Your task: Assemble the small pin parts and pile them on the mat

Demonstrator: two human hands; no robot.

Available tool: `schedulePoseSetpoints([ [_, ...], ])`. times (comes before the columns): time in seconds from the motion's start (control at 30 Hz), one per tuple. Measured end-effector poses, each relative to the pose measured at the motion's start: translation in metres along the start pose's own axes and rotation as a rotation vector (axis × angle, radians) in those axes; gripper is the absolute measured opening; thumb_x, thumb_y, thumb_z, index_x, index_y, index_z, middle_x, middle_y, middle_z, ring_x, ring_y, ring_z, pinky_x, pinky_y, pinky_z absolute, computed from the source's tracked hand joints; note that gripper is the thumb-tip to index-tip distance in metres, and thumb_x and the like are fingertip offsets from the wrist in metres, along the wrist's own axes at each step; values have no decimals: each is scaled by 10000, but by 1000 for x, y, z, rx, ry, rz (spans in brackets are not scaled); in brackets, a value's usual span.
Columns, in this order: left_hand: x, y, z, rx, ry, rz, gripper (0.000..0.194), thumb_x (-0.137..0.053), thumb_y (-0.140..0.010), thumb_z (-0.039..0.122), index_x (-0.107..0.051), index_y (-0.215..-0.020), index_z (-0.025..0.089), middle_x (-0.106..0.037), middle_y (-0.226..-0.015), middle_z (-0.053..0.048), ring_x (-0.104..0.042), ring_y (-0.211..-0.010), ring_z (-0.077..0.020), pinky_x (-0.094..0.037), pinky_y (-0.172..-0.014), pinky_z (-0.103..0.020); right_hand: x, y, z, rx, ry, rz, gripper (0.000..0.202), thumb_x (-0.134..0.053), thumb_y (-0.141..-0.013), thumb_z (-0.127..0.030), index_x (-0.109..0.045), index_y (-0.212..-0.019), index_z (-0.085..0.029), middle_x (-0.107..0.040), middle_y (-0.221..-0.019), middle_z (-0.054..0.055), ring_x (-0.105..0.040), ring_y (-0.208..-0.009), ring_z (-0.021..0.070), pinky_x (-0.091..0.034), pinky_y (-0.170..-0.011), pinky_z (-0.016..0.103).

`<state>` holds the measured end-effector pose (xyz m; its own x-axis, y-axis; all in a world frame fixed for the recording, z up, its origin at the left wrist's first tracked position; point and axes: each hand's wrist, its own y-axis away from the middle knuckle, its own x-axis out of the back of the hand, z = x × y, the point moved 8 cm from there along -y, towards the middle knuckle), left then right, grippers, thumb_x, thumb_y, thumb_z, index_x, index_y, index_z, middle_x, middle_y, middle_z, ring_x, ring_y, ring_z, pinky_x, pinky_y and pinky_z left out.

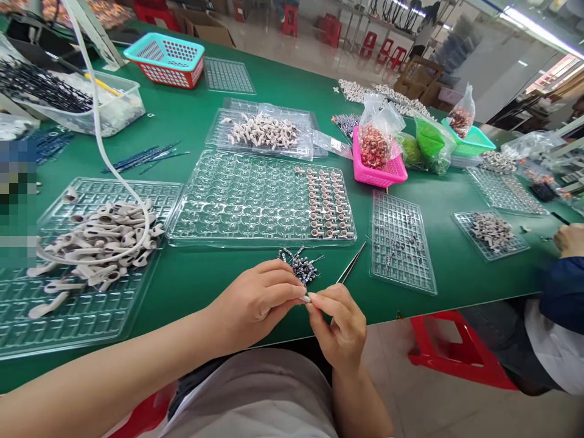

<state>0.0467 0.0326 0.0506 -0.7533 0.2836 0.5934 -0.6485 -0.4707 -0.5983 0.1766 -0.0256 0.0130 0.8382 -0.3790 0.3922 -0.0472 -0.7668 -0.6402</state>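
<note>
A small white earbud shell (305, 298) is pinched between the fingertips of both hands, close to the table's front edge. My left hand (262, 301) closes on it from the left, thumb against index finger. My right hand (340, 319) grips its other end. Metal tweezers (352, 263) stick out past my right knuckles, points away from me; I cannot tell whether the hand holds them. Just beyond my fingers lies a heap of small dark parts with thin wires (305, 266). Behind it is a clear moulded tray (237, 201), its right columns filled with earbud pieces.
On the left, a clear tray (132, 316) bears piled earbud shells (109, 234) under a white cable (98, 121). Further back stand a pink basket (381, 176) and a red-and-blue basket (171, 76). To the right are another tray (401, 243) and a co-worker's hand (570, 240).
</note>
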Motion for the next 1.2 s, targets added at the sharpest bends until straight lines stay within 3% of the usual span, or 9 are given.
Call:
schedulePoseSetpoints([
  [0.33,1,-1,0,13,1,5,170,-562,-920,56,-649,-995,182,-758,-871,-65,-686,-776,-169,-569,-805,-340,-1,-1,-1,4,2,-4,351,-657,-847,-16,-645,-1103,-255,-711,-845,20,-622,-719,156,-518,-661,334],
  [0.57,-8,2,-15,198,93,-44,77,-618,-929,159,-686,-960,176,-752,-847,-54,-652,-817,-187,-545,-753,-312,0,2,5,-99,-25,-36,229,-615,-884,-72,-650,-1048,-228,-695,-866,28,-650,-775,159,-545,-692,299],
  [0.73,4,-2,-13,249,53,-56,85,-653,-916,225,-712,-934,165,-761,-874,-74,-668,-827,-186,-537,-775,-301,7,3,13,-133,42,-58,192,-626,-895,-186,-667,-1079,-227,-726,-917,40,-688,-736,158,-567,-681,260],
  [0.8,18,-3,-9,236,13,-41,105,-659,-918,252,-718,-954,172,-764,-937,-81,-678,-878,-189,-534,-812,-304,4,1,16,-132,37,-89,161,-650,-886,-256,-691,-1039,-228,-745,-885,42,-704,-716,173,-575,-654,255],
  [0.93,62,12,-11,345,-124,40,108,-674,-904,246,-729,-969,179,-738,-1007,-83,-667,-964,-197,-535,-834,-297,8,2,23,-236,12,41,198,-635,-897,-398,-728,-943,-229,-744,-828,46,-711,-725,199,-577,-659,272],
  [1.1,151,76,-41,662,-490,248,210,-591,-922,313,-729,-1025,193,-722,-1052,-95,-665,-1000,-238,-539,-882,-344,6,10,24,-299,-47,112,230,-629,-903,-434,-735,-899,-230,-731,-828,40,-698,-722,182,-550,-662,255],
  [1.2,199,112,-61,820,-796,242,325,-555,-896,394,-731,-1035,158,-736,-1036,-138,-662,-1040,-322,-515,-948,-440,4,12,26,-270,-71,123,203,-624,-912,-399,-732,-914,-228,-723,-842,39,-681,-692,169,-551,-708,268],
])
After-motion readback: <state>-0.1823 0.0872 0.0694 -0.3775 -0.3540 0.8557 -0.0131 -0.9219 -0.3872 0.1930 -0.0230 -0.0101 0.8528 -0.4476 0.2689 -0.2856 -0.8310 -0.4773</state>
